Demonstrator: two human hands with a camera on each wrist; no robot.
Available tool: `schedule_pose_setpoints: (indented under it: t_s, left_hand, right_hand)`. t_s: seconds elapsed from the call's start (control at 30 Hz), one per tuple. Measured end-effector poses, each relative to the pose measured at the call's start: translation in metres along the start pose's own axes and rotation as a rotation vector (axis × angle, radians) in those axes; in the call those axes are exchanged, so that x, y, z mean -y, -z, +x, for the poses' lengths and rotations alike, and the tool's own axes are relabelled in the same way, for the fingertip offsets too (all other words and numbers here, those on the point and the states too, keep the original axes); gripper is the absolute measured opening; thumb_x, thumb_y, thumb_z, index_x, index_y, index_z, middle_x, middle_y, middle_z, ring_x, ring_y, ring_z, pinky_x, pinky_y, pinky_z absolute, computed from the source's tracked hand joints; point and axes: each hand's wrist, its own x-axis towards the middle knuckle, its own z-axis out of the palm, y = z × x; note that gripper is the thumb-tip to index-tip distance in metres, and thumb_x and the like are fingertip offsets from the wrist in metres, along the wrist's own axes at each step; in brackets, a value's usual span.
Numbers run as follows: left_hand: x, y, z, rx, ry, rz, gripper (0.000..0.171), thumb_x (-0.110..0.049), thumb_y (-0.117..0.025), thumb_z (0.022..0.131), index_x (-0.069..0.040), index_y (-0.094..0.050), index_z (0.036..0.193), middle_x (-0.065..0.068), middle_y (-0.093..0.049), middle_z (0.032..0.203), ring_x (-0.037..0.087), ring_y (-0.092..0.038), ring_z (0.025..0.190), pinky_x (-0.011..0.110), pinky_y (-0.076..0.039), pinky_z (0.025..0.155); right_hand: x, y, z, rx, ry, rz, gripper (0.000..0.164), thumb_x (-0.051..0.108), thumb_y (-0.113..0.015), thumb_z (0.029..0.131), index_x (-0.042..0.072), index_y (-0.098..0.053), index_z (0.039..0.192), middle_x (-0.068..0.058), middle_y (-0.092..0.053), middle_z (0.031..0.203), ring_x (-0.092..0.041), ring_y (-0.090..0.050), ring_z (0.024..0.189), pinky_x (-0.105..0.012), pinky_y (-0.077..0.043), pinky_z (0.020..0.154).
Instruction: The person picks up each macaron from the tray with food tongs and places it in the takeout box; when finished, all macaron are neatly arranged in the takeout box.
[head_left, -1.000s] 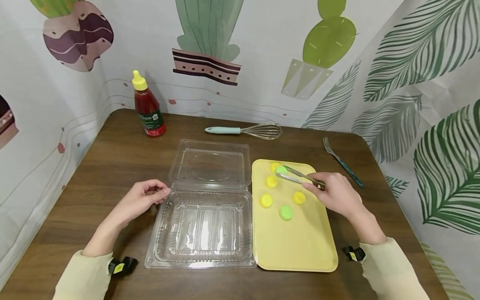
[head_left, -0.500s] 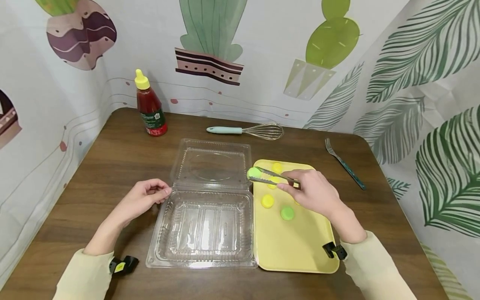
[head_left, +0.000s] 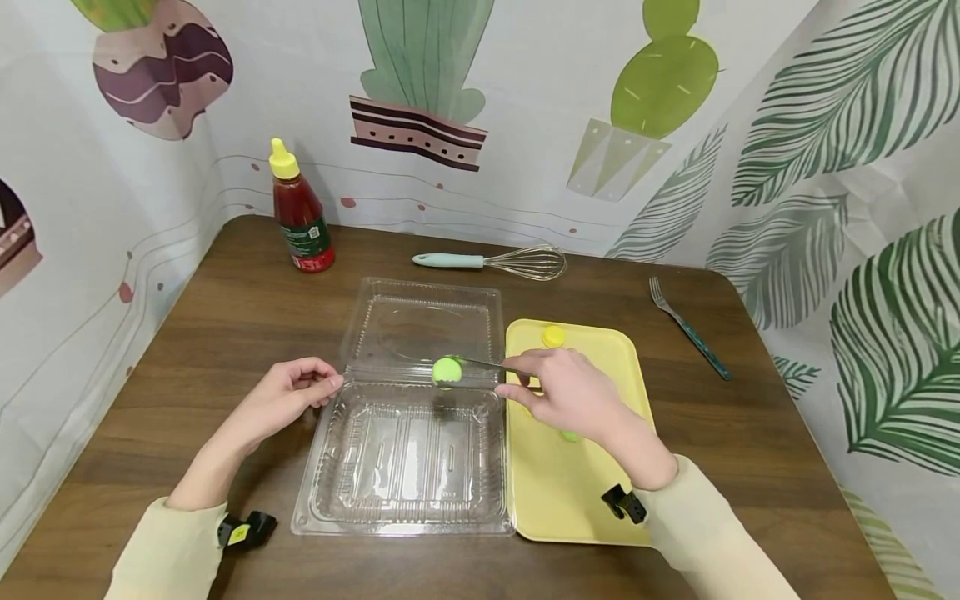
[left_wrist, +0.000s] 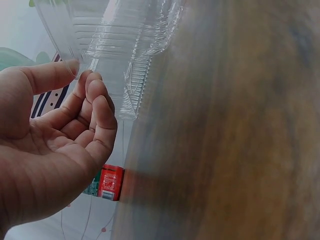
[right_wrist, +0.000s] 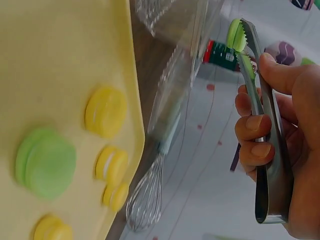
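Note:
My right hand grips metal tongs, thumb on one arm and curled fingers on the other. Between the tong tips is a green macaron, held over the hinge side of an opened clear plastic clamshell container. At the container's left rim, close to the hinge, my left hand pinches the edge between thumb and fingers. Under my right arm lies a yellow tray. The right wrist view shows several yellow macarons and another green macaron on it; my hand hides most of them in the head view.
A red sauce bottle with a yellow cap stands at the back left. Behind the container lies a whisk, and a fork is to the right of the tray. A patterned cloth hangs behind the wooden table.
My right hand has carried the green macaron in the tongs leftward, from the back of the tray to over the container. The left hand stays at the rim.

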Motion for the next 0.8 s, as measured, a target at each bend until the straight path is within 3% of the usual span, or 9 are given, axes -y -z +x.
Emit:
schedule_pose_setpoints:
  t_s: [0.17,0.33,0.47,0.8]
  left_hand:
    - [0.0,0.0,0.0,0.002,-0.006,-0.003,0.023,-0.018,-0.063,0.1,0.005,-0.063,0.106,0.009,-0.06,0.082,0.02,-0.057,0.074,0.032,-0.049,0.054]
    - [-0.001,0.0,0.0,0.004,-0.006,-0.002,0.024,-0.018,-0.063,0.1,0.005,-0.063,0.106,0.009,-0.06,0.081,0.02,-0.058,0.074,0.032,-0.05,0.054]
    - [-0.001,0.0,0.0,0.005,0.0,0.0,0.024,-0.018,-0.063,0.1,0.006,-0.062,0.106,0.01,-0.061,0.082,0.02,-0.058,0.075,0.032,-0.05,0.055]
    - [-0.001,-0.001,0.0,0.004,-0.008,0.007,0.023,-0.017,-0.062,0.1,0.006,-0.063,0.105,0.009,-0.062,0.082,0.02,-0.059,0.075,0.032,-0.05,0.056]
  right_hand:
    - [0.013,-0.01,0.009,0.039,0.028,0.012,0.035,0.035,-0.07,0.094,0.006,-0.073,0.114,0.005,-0.068,0.082,-0.009,-0.06,0.07,-0.03,-0.052,0.066]
    - [0.024,-0.022,0.018,0.078,0.066,0.017,0.036,0.036,-0.069,0.095,0.007,-0.073,0.115,0.002,-0.071,0.089,-0.006,-0.055,0.06,-0.027,-0.051,0.06]
    - [0.032,-0.032,0.025,0.098,0.081,-0.004,0.037,0.038,-0.069,0.095,0.008,-0.073,0.116,-0.002,-0.073,0.1,-0.007,-0.059,0.062,-0.028,-0.052,0.06]
    - [0.048,-0.051,0.037,0.187,0.077,-0.018,0.038,0.041,-0.065,0.097,0.01,-0.073,0.118,-0.001,-0.073,0.109,-0.015,-0.071,0.086,-0.033,-0.057,0.076]
